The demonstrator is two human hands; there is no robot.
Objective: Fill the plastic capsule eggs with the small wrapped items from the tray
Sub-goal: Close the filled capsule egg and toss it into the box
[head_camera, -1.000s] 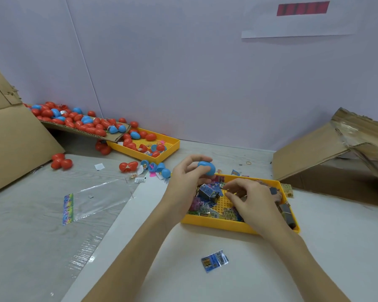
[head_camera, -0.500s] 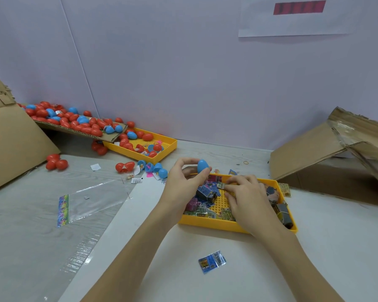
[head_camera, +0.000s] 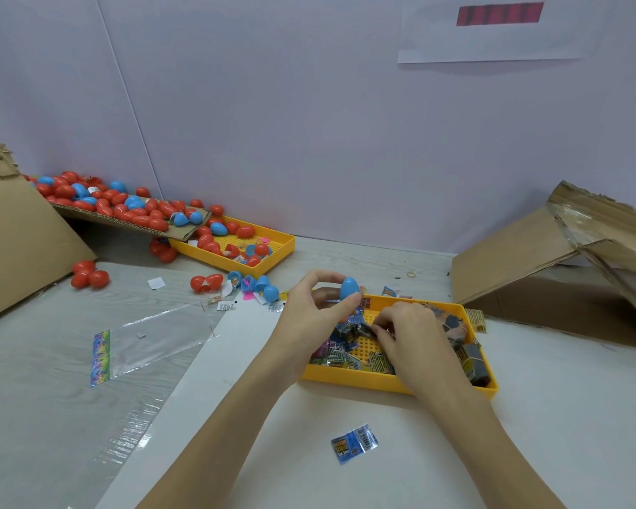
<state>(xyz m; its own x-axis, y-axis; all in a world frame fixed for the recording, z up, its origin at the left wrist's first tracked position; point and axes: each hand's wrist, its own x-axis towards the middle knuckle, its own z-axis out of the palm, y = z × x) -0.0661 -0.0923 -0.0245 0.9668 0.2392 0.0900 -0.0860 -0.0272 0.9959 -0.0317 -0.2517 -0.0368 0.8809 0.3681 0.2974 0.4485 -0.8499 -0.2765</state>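
Note:
My left hand (head_camera: 311,314) holds a blue capsule egg (head_camera: 349,288) upright between thumb and fingers, just above the left end of the near yellow tray (head_camera: 368,380). That tray holds several small wrapped items (head_camera: 346,356). My right hand (head_camera: 415,339) reaches down into the tray, its fingertips pinching a dark wrapped item (head_camera: 366,330) near the tray's middle. One blue wrapped item (head_camera: 354,443) lies alone on the white table in front of the tray.
A second yellow tray (head_camera: 276,256) at the back left holds red and blue eggs, with more piled on a cardboard flap (head_camera: 125,219). Loose eggs and egg halves (head_camera: 250,282) lie nearby. A clear plastic bag (head_camera: 144,339) lies left; a cardboard box (head_camera: 551,259) sits right.
My left hand has turned the blue egg from lying sideways to upright. My right hand has closed its fingertips on a wrapped item in the tray.

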